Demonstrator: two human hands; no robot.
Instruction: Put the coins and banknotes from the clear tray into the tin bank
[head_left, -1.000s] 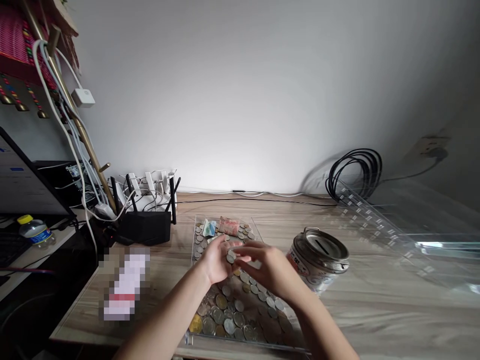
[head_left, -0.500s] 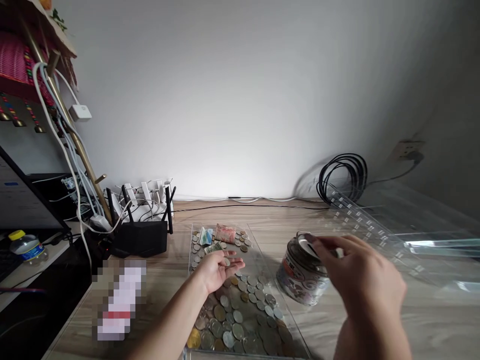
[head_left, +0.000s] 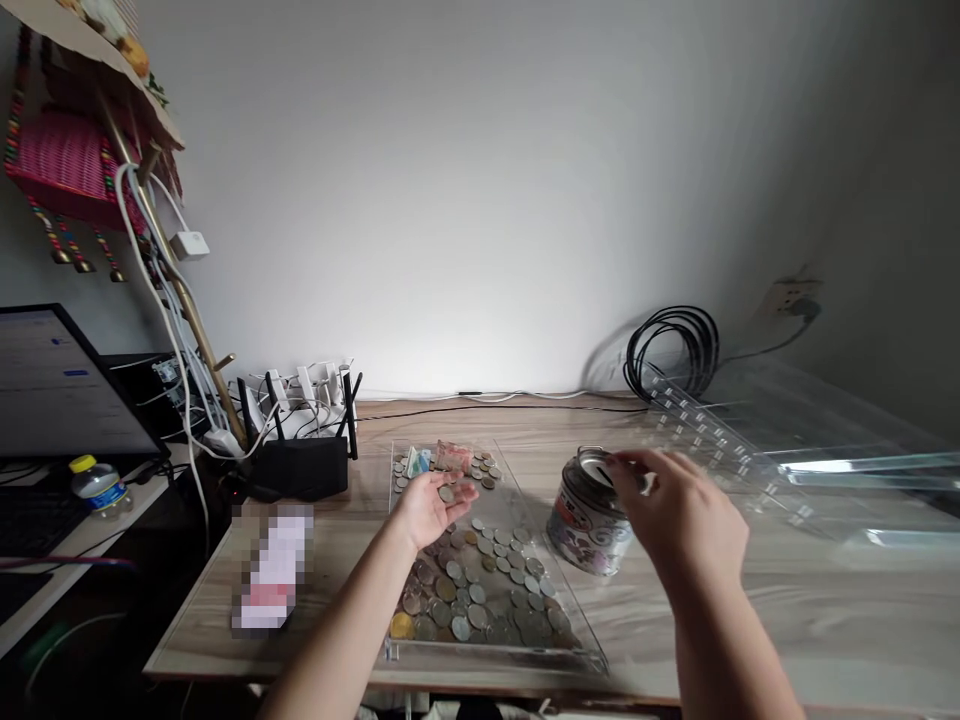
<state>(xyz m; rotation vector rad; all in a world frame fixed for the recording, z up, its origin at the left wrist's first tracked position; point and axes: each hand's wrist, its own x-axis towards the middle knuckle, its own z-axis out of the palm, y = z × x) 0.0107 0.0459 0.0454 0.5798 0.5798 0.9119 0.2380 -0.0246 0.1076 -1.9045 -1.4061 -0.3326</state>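
Note:
My left hand (head_left: 433, 507) lies palm up over a clear tray (head_left: 525, 450), fingers spread, with a coin (head_left: 447, 494) resting on them. Several coins (head_left: 480, 590) cover the tray, with folded banknotes (head_left: 442, 458) at its far end. My right hand (head_left: 679, 515) hovers over the top of a metal money tin (head_left: 581, 515), its fingertips pinched together at the slot; what they hold is too small to make out.
A black router (head_left: 300, 462) with a power strip behind it stands left of the tray. A blurred pink-white object (head_left: 271, 570) lies front left. Clear plastic trays (head_left: 810, 450) and a coiled black cable (head_left: 670, 350) sit at the right. A water bottle (head_left: 99, 485) and a monitor are far left.
My right hand left my left hand over the tray and moved right to the top of the tin. My left hand stayed, palm up. The camera view shifted slightly.

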